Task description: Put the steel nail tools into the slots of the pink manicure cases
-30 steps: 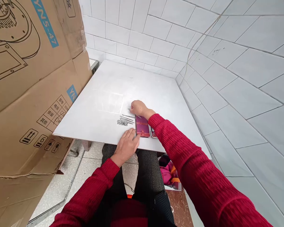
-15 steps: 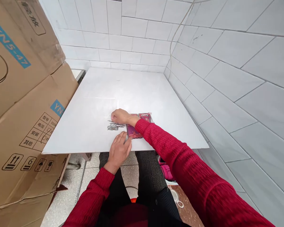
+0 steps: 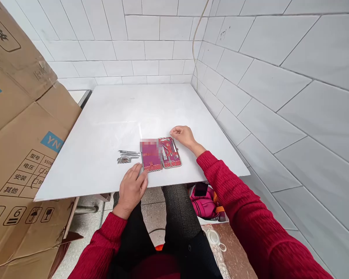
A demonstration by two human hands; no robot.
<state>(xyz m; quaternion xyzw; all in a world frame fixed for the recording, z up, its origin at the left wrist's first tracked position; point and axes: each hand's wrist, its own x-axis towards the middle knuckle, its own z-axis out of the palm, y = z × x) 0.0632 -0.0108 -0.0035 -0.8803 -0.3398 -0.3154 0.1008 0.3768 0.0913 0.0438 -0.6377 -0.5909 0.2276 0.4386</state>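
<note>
A manicure set case (image 3: 151, 155) lies opened flat near the table's front edge. Its left half is purple-red and partly blurred; its right half holds scissors (image 3: 171, 163) and other small metal tools. My left hand (image 3: 133, 185) rests at the case's lower left corner, fingers stretched out, thumb against its edge. Just beyond the case's upper right corner is my right hand (image 3: 184, 135), raised a little, thumb and fingertips pinched together. Anything between those fingertips is too small to make out. Several loose metal manicure tools (image 3: 128, 155) lie in a pile left of the case.
The white table (image 3: 110, 110) meets tiled walls at the back and right. A large cardboard box (image 3: 20, 135) stands along the left side. Under the table's right front edge is a pink bag (image 3: 203, 203). A cable (image 3: 195, 42) hangs in the corner.
My right hand has moved right from above the loose tools to the case's upper right corner, uncovering the case. My left hand stays at the case's lower left corner. The view has shifted.
</note>
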